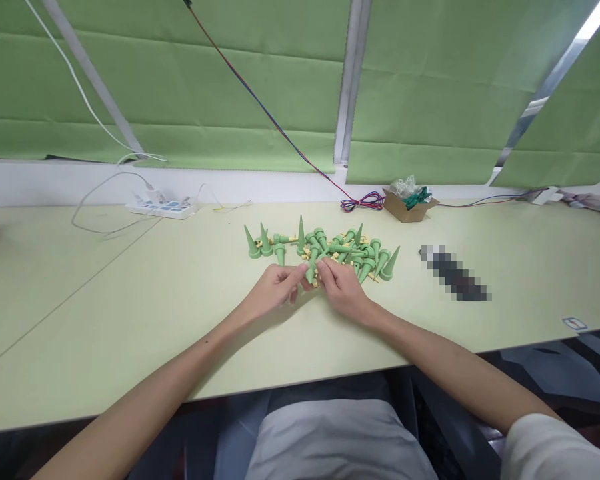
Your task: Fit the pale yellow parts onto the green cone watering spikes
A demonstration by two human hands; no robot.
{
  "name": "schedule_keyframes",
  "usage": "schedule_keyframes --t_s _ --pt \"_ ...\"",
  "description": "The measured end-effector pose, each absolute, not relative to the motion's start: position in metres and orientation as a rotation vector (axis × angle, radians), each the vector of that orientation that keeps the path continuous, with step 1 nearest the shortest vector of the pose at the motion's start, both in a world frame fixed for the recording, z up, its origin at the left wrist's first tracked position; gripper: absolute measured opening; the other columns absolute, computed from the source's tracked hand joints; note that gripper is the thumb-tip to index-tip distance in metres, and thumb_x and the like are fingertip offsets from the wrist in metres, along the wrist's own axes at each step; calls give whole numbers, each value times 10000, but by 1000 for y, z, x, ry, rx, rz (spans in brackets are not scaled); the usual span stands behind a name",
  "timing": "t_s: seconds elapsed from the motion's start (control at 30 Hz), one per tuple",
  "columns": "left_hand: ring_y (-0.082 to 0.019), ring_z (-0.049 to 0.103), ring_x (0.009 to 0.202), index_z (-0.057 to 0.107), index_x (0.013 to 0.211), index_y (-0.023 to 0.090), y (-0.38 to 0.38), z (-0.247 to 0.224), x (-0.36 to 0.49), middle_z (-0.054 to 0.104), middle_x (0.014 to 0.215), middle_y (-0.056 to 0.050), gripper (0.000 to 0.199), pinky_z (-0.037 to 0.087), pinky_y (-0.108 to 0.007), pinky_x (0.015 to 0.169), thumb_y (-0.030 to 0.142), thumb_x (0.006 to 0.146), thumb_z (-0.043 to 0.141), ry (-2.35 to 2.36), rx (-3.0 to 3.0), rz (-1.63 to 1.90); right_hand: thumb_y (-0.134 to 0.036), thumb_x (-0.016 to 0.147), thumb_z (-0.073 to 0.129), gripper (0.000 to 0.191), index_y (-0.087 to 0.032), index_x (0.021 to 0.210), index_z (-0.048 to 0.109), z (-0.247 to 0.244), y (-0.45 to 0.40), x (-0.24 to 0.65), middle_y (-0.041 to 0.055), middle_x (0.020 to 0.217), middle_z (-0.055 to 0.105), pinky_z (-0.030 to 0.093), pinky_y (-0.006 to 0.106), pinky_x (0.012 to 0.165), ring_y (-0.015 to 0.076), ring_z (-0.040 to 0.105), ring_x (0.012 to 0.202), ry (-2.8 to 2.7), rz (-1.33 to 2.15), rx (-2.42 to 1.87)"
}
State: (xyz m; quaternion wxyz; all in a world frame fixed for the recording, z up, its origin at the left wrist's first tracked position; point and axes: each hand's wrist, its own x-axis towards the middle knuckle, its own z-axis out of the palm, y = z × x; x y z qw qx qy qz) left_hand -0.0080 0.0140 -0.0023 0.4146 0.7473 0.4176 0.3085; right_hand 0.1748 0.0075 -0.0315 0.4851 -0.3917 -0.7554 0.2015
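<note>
Many green cone-shaped spikes lie in a pile (353,249) on the pale table, with small yellow pieces among them. My left hand (280,287) and my right hand (344,287) meet at the pile's near edge. Between their fingertips is a green spike (311,272), its narrow end pointing toward me. Both hands have thumb and fingers pinched on it. A small yellow piece shows just below, partly hidden by the fingers. Several spikes stand upright, one of them (301,237) right behind the hands.
A small cardboard box (409,211) with clear plastic and green material stands at the back, beside coiled red and blue wire (363,202). A white power strip (163,208) lies back left. A pixelated dark object (453,273) lies to the right.
</note>
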Motion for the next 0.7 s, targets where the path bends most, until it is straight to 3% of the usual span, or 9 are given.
schedule_keyframes --t_s 0.23,0.47,0.7 --pt "-92 455 456 549 562 148 16 -5 -9 532 541 -3 559 363 -246 504 563 930 482 973 1878 776 -352 1037 348 357 -217 710 395 -31 8 175 -32 600 483 329 258 555 112 412 518 -1831 486 -943" --pt "-92 463 499 515 663 166 13 -3 -8 462 578 34 367 354 -230 485 456 856 631 960 1854 833 -347 1036 344 371 -213 693 393 -32 9 175 -36 587 439 321 259 556 113 404 524 -1829 498 -973" --pt "-83 491 569 565 749 151 17 -7 -6 461 776 9 281 403 -232 504 395 833 675 913 1902 938 -375 1034 336 399 -214 674 394 -32 10 175 -34 569 443 325 265 558 116 411 517 -1810 546 -991"
